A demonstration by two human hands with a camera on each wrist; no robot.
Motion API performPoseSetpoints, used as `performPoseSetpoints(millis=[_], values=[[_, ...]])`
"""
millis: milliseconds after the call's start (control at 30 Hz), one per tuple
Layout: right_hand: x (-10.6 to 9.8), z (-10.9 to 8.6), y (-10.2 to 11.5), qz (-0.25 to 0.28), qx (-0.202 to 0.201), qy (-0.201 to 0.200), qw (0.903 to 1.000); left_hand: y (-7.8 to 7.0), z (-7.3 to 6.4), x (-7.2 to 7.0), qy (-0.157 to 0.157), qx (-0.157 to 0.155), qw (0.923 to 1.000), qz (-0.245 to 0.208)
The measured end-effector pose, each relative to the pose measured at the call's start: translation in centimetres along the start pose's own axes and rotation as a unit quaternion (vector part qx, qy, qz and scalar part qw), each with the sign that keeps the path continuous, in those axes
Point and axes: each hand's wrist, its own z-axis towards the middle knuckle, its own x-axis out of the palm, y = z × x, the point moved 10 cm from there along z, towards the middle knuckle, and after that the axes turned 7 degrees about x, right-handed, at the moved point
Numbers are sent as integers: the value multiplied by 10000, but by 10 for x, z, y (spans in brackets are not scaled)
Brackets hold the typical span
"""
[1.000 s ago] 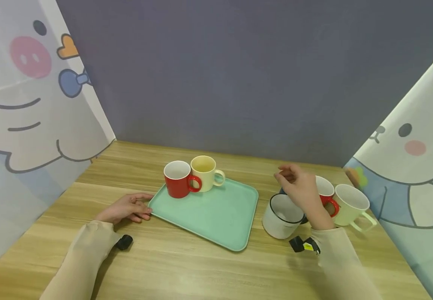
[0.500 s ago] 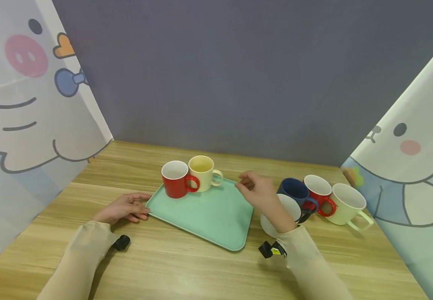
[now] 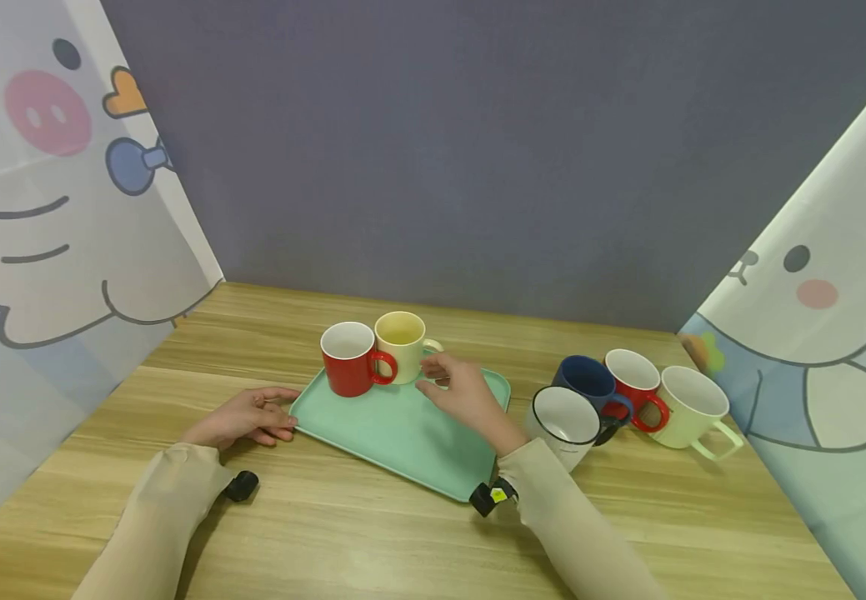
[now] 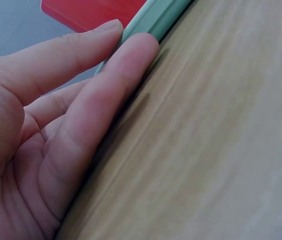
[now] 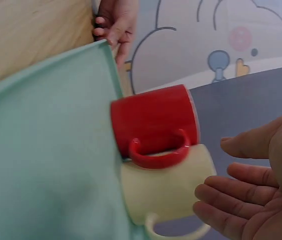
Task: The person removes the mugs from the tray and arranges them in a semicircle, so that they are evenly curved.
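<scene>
My left hand [image 3: 248, 417] holds the left corner of the mint-green tray [image 3: 402, 437], its fingertips on the rim [image 4: 150, 25]. A red mug [image 3: 347, 371] and a pale yellow mug [image 3: 397, 362] stand side by side on the tray's far left part, handles to the right. Over the tray hovers my right hand [image 3: 466, 400], just right of the yellow mug and partly hiding its handle. The right wrist view shows this hand [image 5: 260, 190] spread with nothing in it, apart from both mugs.
On the wooden table [image 3: 342, 542] right of the tray stand a white mug with a dark rim [image 3: 563, 425], a dark blue mug [image 3: 583, 379], another red mug [image 3: 638, 392] and a pale green mug [image 3: 691, 408]. A grey wall [image 3: 433, 150] rises behind, with printed cloth [image 3: 27, 233] at the sides.
My right hand has moved left from above the mugs on the right, across the tray to the yellow mug. The left hand has stayed at the tray corner.
</scene>
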Motion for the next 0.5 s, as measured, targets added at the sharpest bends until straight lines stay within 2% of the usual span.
performPoseSetpoints(millis=[233, 500], values=[[24, 15, -5, 436, 8, 135, 9990, 1, -1, -1, 8, -2, 10000, 2], [40, 21, -11, 722, 47, 43, 9974, 0, -1, 0, 22, 19, 10000, -12]])
